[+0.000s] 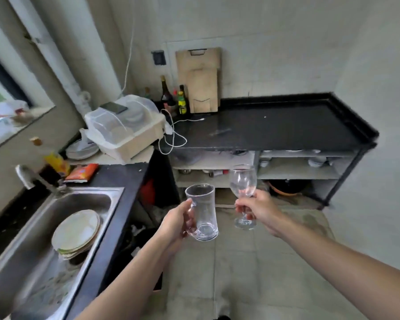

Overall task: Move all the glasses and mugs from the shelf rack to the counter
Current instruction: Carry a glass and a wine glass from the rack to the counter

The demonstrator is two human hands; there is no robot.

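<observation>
My left hand (174,224) grips the handle of a clear glass mug (203,212), held upright over the floor. My right hand (255,210) holds a clear wine glass (243,182) by its stem, tilted a little, its foot below my fingers. Both hang in the air in front of the black counter (275,125), below its front edge. Under the counter, white shelves (296,173) carry bowls and small items, too blurred to name.
A steel sink (32,239) with stacked plates (75,232) lies at the left. A covered dish rack (125,125), a white cable (173,135), bottles (181,100) and cutting boards (201,88) stand at the counter's back left. The floor is tiled.
</observation>
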